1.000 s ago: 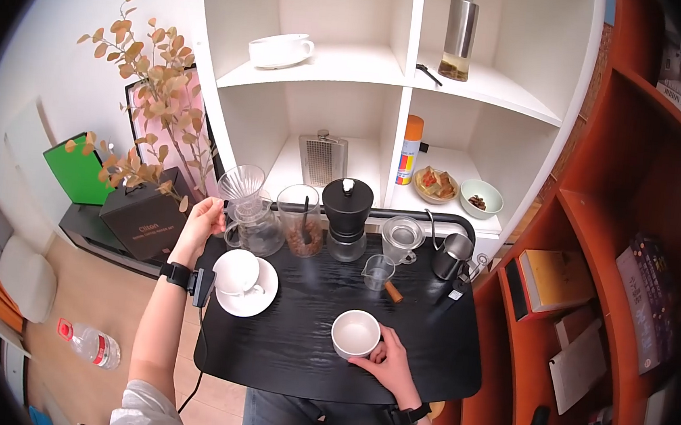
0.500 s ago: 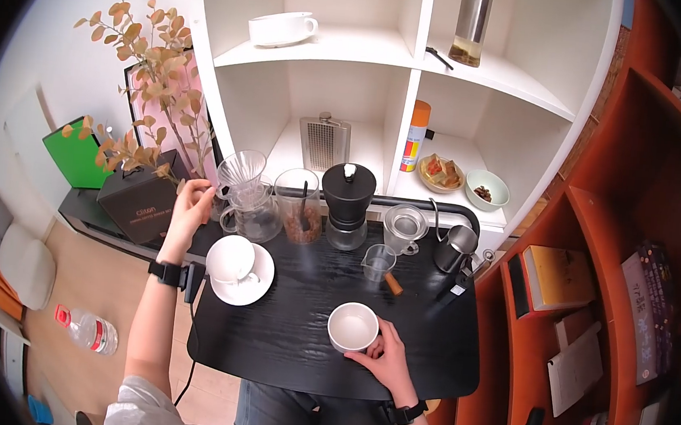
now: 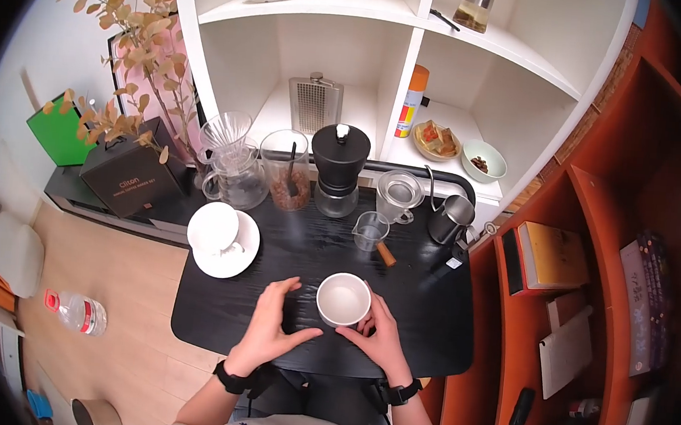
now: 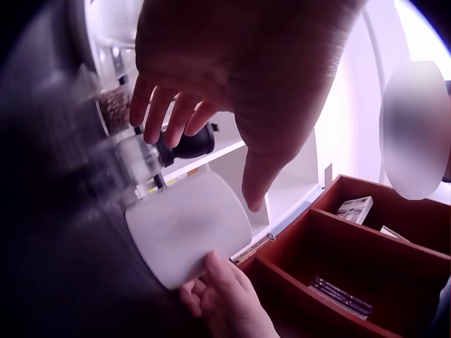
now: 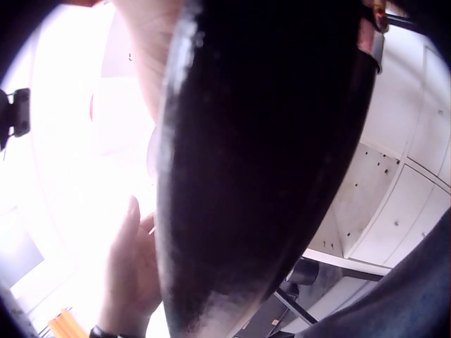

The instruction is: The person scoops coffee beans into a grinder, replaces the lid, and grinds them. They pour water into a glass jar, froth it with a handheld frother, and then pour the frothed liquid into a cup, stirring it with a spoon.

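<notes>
A white cup (image 3: 343, 300) stands on the black table (image 3: 313, 246) near its front edge. My right hand (image 3: 378, 333) holds it from the right, thumb at the near side and fingers round the far right; the left wrist view shows this grip on the smooth white wall (image 4: 187, 229). To the left of the cup my left hand (image 3: 270, 320) is spread with thumb and fingers apart, a small gap from it and nothing held. In the right wrist view the dark table edge (image 5: 246, 176) hides most of the cup.
Left on the table are a white cup and saucer (image 3: 231, 264). Behind stand a glass dripper and server (image 3: 238, 175), a bean jar (image 3: 286, 183), a black grinder (image 3: 339, 164), a small glass pitcher (image 3: 371, 231) with a wooden handle, a strainer glass (image 3: 399, 193) and a dark kettle (image 3: 452, 220).
My left hand has come from beside the glass dripper down to the left side of the white cup. The right hand keeps its hold; the head view has tilted downward.
</notes>
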Available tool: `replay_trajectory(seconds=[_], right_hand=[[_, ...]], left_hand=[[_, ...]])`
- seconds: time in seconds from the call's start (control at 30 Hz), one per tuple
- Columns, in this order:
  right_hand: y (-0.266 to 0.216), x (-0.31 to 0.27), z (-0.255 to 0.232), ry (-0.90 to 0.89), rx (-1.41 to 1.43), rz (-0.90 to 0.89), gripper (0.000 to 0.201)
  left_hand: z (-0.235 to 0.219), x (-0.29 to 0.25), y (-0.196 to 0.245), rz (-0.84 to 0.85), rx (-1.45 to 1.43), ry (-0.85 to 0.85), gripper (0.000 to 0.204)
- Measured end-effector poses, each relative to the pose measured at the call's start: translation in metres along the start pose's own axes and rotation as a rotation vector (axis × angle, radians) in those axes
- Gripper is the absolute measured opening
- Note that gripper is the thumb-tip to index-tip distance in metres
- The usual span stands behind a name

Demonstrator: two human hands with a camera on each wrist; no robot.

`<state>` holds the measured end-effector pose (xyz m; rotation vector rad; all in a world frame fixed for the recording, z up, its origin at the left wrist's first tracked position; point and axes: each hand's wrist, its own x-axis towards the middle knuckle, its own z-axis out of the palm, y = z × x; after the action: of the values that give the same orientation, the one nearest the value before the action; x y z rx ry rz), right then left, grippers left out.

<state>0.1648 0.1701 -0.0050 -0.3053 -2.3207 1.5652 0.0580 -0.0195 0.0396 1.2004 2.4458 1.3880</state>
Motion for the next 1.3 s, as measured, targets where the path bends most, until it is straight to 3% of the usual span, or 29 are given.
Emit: replay_trajectory(seconds=[0.13, 0.3, 0.4, 0.47, 0.53, 0.7, 0.83, 0.93, 1.0, 1.07, 1.2, 1.3], right_hand=[[0.006, -0.002, -0.001, -0.052, 0.049, 0.032, 0.086], [-0.003, -0.006, -0.001, -0.033, 0.047, -0.013, 0.080], [-0.004, -0.013, -0.004, -0.024, -0.001, -0.075, 0.073], [-0.015, -0.019, -0.012, 0.009, -0.007, 0.026, 0.060], [-0.021, -0.020, -0.025, 0.032, -0.052, 0.005, 0.047], [-0.029, -0.011, -0.056, 0.215, -0.088, -0.003, 0.032], [-0.018, 0.000, -0.083, 0.441, 0.013, 0.067, 0.008], [0.008, 0.016, -0.119, 0.654, 0.119, 0.050, 0.012], [0.027, 0.034, -0.144, 0.751, 0.023, 0.074, 0.014], [0.037, 0.054, -0.159, 0.748, -0.007, 0.079, 0.017], [0.045, 0.087, -0.173, 0.498, 0.049, 0.230, 0.025], [0.056, 0.103, -0.167, 0.465, 0.137, 0.114, 0.028]], left_hand=[[0.021, 0.005, -0.007, 0.046, 0.037, 0.005, 0.094], [0.036, 0.014, -0.014, -0.038, -0.219, -0.083, 0.098], [0.039, 0.019, -0.018, 0.014, -0.247, -0.092, 0.097], [0.039, 0.023, -0.017, 0.037, -0.232, -0.102, 0.096], [0.037, 0.025, -0.016, 0.054, -0.218, -0.118, 0.095], [0.038, 0.028, -0.019, 0.045, -0.340, -0.161, 0.091], [0.036, 0.031, -0.020, 0.090, -0.352, -0.180, 0.087], [0.036, 0.031, -0.020, 0.096, -0.345, -0.172, 0.084], [0.036, 0.032, -0.022, 0.109, -0.341, -0.162, 0.083], [0.037, 0.031, -0.023, 0.117, -0.331, -0.147, 0.082], [0.034, 0.032, -0.025, 0.164, -0.341, -0.136, 0.081], [0.035, 0.032, -0.028, 0.144, -0.352, -0.149, 0.081]])
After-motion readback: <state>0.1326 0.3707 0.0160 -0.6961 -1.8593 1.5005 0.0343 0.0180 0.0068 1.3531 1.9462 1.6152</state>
